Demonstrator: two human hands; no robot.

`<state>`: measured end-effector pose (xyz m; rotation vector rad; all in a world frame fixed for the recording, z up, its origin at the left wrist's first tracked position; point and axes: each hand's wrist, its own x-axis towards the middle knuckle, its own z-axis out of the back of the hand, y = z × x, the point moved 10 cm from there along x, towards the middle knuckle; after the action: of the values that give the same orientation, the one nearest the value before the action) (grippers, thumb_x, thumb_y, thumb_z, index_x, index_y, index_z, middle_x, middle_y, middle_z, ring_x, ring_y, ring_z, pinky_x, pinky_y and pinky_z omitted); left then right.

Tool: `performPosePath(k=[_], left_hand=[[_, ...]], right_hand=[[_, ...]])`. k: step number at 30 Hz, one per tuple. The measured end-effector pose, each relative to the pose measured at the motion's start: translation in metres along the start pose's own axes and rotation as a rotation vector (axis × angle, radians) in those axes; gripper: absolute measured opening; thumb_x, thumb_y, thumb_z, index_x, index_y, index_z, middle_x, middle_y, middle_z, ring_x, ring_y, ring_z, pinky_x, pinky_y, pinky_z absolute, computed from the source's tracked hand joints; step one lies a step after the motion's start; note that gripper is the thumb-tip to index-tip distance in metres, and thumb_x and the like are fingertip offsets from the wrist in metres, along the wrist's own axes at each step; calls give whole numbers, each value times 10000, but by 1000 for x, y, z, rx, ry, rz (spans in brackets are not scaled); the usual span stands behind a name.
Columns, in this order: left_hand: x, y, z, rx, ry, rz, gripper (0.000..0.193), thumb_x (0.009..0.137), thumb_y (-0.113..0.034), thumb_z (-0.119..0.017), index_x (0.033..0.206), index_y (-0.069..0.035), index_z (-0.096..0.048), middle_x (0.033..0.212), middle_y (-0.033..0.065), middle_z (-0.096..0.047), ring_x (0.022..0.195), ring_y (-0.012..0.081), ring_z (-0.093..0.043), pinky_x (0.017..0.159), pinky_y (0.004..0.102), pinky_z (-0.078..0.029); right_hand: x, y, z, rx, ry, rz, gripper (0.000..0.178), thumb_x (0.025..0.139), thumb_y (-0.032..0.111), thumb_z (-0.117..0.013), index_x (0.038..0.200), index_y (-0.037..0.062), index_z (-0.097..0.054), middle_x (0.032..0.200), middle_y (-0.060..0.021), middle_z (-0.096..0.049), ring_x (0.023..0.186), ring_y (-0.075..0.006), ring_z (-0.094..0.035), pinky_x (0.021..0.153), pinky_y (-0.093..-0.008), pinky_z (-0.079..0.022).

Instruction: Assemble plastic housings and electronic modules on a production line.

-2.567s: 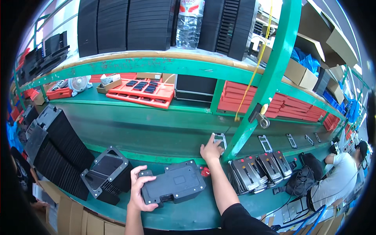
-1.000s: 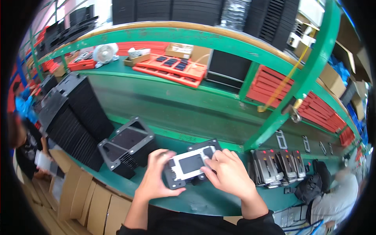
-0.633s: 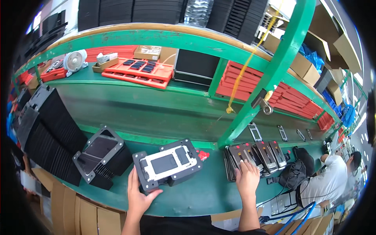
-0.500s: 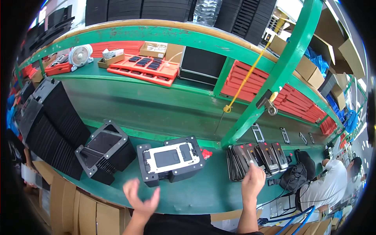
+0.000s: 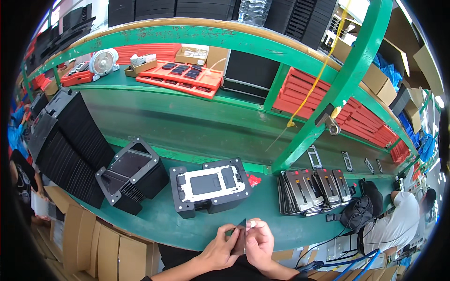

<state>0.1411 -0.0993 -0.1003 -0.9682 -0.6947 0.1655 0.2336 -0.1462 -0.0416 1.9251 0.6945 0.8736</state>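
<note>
Close to the bench's front edge, my left hand point(image 5: 219, 248) grips a thin dark flat panel point(image 5: 240, 238), held up on its side. My right hand point(image 5: 260, 242) is closed at the panel's upper right edge, finger and thumb against it; any small thing in that pinch is too small to make out. Beyond my hands a black block fixture point(image 5: 187, 206) carries a white metal frame point(image 5: 225, 178) on top. To the right stand stacks of similar dark flat panels point(image 5: 300, 189).
An open-topped black holder point(image 5: 150, 182) with dark panels stands left, beside tall stacks of black trays point(image 5: 70, 154). A green post point(image 5: 333, 98) rises from the bench. A black bag point(image 5: 356, 210) lies right, near a seated person point(image 5: 396, 220). Cardboard boxes point(image 5: 103, 243) are below left.
Both hands have come together at the front of the bench. My right hand has left the panel stacks, and a dark flat panel is now between my hands. The view has shifted slightly.
</note>
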Motion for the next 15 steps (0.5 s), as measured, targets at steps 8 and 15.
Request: performPosePath(k=[8, 15], left_hand=[[-6, -10, 23, 193, 51, -73, 574, 867, -60, -689, 1384, 46, -465, 1353, 231, -418, 952, 343, -619, 721, 382, -576], [-4, 9, 30, -934, 73, 3, 555, 1076, -403, -450, 1327, 83, -537, 1389, 205, -450, 1020, 272, -631, 784, 382, -582]], right_hand=[[28, -5, -7, 31, 412, -34, 242, 1008, 282, -630, 1011, 71, -512, 960, -46, -493, 862, -167, -498, 769, -307, -422], [148, -62, 120, -540, -90, 28, 82, 991, 73, -583, 998, 84, -501, 796, -1, -484, 675, -129, -476, 583, -250, -382]])
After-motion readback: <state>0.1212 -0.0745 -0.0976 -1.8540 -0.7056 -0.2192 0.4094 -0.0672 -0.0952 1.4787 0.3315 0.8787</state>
